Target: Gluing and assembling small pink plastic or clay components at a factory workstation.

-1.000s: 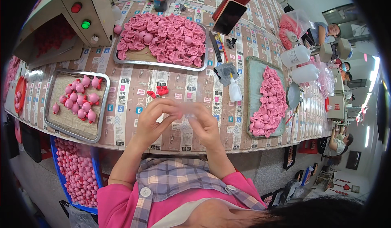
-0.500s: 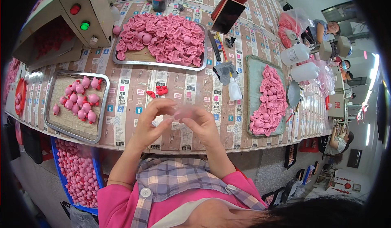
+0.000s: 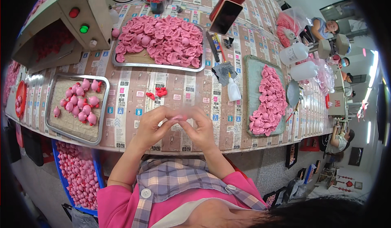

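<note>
Above the table's front edge, my left hand (image 3: 154, 125) and my right hand (image 3: 199, 127) meet at the fingertips. Between them they pinch a small pink rubbery piece (image 3: 178, 117), mostly covered by the fingers and partly blurred. Just beyond my left hand lie a few small red parts (image 3: 161, 91) on the table. A metal tray (image 3: 163, 67) farther off carries a heap of pink cup-like pieces. To the left, another metal tray (image 3: 102, 124) holds round pink figures with red parts. A greenish tray (image 3: 249, 106) on the right bears more pink pieces.
A machine box (image 3: 91, 24) with red and green buttons stands at far left. A white squeeze bottle (image 3: 233, 90), a phone (image 3: 226, 16) on a red stand and white jugs (image 3: 294, 54) sit to the right. A blue crate (image 3: 61, 175) of pink figures is below the table. Other people sit at far right.
My hands have drawn together, and their fingertips now meet on the pink piece. The right fingers have curled in more. Trays and loose red parts stay put.
</note>
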Demonstrator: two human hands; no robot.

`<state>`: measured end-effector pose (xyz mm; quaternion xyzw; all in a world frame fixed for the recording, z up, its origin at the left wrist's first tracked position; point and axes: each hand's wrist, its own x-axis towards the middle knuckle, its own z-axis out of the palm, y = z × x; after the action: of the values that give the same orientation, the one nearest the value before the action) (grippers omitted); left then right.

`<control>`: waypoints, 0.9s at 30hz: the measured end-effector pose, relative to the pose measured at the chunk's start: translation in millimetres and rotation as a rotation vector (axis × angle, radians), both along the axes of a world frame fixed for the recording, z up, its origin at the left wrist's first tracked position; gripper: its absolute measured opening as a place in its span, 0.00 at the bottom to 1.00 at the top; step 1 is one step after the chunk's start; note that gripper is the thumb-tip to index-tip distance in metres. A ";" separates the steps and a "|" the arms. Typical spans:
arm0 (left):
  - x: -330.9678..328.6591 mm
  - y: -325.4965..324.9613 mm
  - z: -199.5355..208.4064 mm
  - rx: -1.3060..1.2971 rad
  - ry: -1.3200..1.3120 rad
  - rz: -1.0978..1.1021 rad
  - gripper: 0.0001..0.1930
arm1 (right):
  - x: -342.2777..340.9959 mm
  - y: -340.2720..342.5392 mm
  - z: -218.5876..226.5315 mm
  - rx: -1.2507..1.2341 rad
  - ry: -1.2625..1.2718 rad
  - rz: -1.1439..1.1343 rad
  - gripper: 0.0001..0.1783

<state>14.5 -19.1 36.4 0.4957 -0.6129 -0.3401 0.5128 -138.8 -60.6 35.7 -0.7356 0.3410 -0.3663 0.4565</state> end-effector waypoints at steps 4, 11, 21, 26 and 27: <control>-2.8 -1.8 4.3 0.056 0.030 0.011 0.09 | 1.8 -4.2 -2.9 0.163 -0.068 0.031 0.09; -13.3 -5.2 -15.6 -0.173 -0.162 0.185 0.29 | 9.3 -2.9 -13.8 0.987 -0.653 0.078 0.12; -3.9 0.6 -35.4 0.124 0.475 0.104 0.24 | -59.1 -62.1 -17.0 -0.177 0.224 -0.573 0.11; -5.6 0.4 -26.0 0.203 0.703 0.045 0.24 | -91.7 -92.7 -35.0 -0.512 0.770 -0.702 0.18; -6.1 0.8 -25.6 0.212 0.700 0.041 0.24 | -89.6 -92.3 -37.8 -0.431 0.815 -0.690 0.21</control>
<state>8.4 -18.3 10.8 0.4120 -0.3516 -0.5404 0.6439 -228.5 -153.0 -2.2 -0.7399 0.6273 -0.2423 -0.0178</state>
